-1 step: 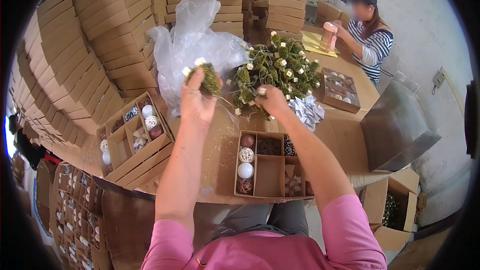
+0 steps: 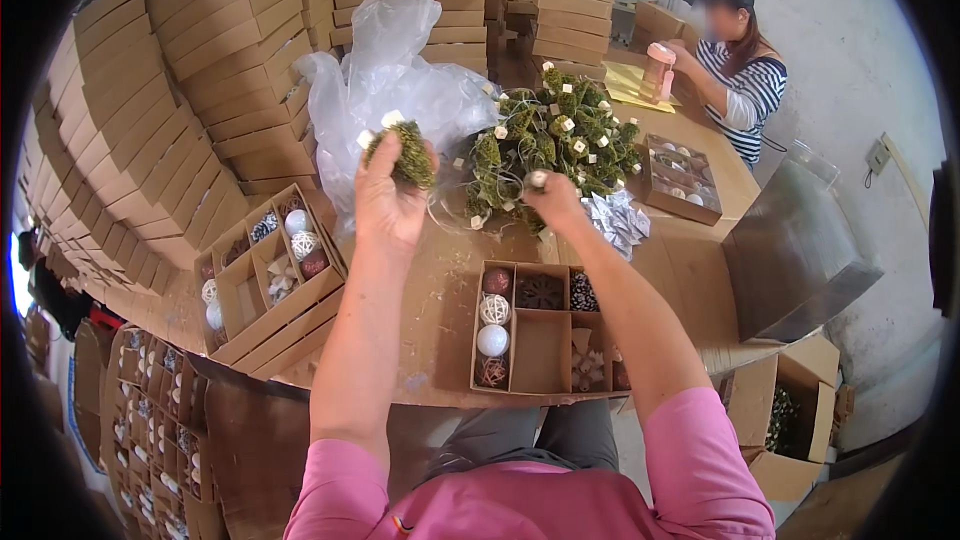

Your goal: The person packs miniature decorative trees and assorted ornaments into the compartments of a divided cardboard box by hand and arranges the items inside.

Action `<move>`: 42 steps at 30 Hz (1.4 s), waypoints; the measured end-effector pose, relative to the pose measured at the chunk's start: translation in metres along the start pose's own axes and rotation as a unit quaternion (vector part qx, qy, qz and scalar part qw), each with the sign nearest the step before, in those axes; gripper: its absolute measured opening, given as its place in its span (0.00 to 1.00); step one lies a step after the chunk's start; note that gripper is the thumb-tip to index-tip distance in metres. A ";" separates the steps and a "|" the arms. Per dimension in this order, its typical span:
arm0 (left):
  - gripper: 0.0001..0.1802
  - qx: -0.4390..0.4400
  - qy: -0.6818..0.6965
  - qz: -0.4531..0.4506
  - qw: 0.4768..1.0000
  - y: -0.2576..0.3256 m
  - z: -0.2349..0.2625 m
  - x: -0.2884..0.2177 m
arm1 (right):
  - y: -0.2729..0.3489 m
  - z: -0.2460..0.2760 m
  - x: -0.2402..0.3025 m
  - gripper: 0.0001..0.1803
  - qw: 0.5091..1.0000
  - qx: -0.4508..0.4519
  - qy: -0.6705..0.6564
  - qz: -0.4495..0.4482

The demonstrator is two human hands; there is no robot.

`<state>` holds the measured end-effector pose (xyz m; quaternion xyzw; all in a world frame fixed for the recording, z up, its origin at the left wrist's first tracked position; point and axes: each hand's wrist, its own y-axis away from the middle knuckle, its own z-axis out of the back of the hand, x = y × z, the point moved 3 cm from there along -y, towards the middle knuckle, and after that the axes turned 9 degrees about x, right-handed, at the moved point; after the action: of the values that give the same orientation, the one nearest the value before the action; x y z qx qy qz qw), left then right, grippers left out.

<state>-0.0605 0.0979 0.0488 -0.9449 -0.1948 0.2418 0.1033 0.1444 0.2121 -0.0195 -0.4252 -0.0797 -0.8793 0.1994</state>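
My left hand (image 2: 393,200) is raised over the table, fingers wrapped round a green mossy bundle (image 2: 412,158) with white cubes at its top. To the right, my right hand (image 2: 552,196) pinches a small white cube (image 2: 538,180) at its fingertips; whether it hangs on a strand is hard to make out. A thin pale cord seems to run between the two hands. Just behind them lies a heap of mossy green garlands (image 2: 545,135) dotted with white cubes. Below my hands stands a divided cardboard box (image 2: 540,316) holding balls, a pine cone and dried flower shapes.
A second divided box (image 2: 268,285) sits left on a stack. Clear plastic wrap (image 2: 385,80) lies behind my left hand. Silver-white leaf pieces (image 2: 615,223) rest beside my right wrist. Tall carton stacks (image 2: 220,50) line the left. Across the table a person (image 2: 735,70) holds a pink bottle (image 2: 658,73).
My left hand has shifted slightly left and down with the mossy bundle, which has tilted a little. My right hand has moved slightly right with the white cube.
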 end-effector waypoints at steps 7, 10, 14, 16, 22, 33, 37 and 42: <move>0.14 0.025 -0.041 0.021 0.999 0.021 -0.025 -0.002 | 0.031 0.033 0.052 0.26 0.976 -0.046 0.098 0.188; 0.15 0.029 -0.066 0.017 0.997 0.026 -0.028 0.005 | 0.066 0.019 0.106 0.23 0.951 0.097 -0.260 0.137; 0.18 0.062 -0.105 -0.025 0.992 0.033 -0.042 0.021 | 0.096 -0.036 0.127 0.21 0.914 0.165 -0.369 0.034; 0.18 0.062 -0.116 -0.032 0.991 0.036 -0.044 0.021 | 0.103 -0.049 0.120 0.14 0.883 0.225 -0.412 0.015; 0.16 0.033 -0.048 -0.031 0.998 0.030 -0.034 0.006 | 0.128 -0.046 0.096 0.13 0.945 0.085 -0.248 0.198; 0.20 0.107 -0.160 -0.067 0.979 0.055 -0.042 0.026 | 0.139 -0.018 0.105 0.19 0.876 0.152 -0.457 0.000; 0.20 0.122 -0.441 -0.150 0.876 0.061 -0.035 0.030 | 0.134 -0.032 0.115 0.13 0.853 0.212 -0.476 -0.039; 0.19 0.103 -0.385 -0.127 0.908 0.063 -0.028 0.032 | 0.144 -0.027 0.114 0.10 0.947 0.197 -0.254 0.020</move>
<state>-0.0008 0.0519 0.0415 -0.7300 -0.3117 0.5904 0.1464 0.1216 0.0412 0.0480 -0.5878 -0.2908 -0.7051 0.2699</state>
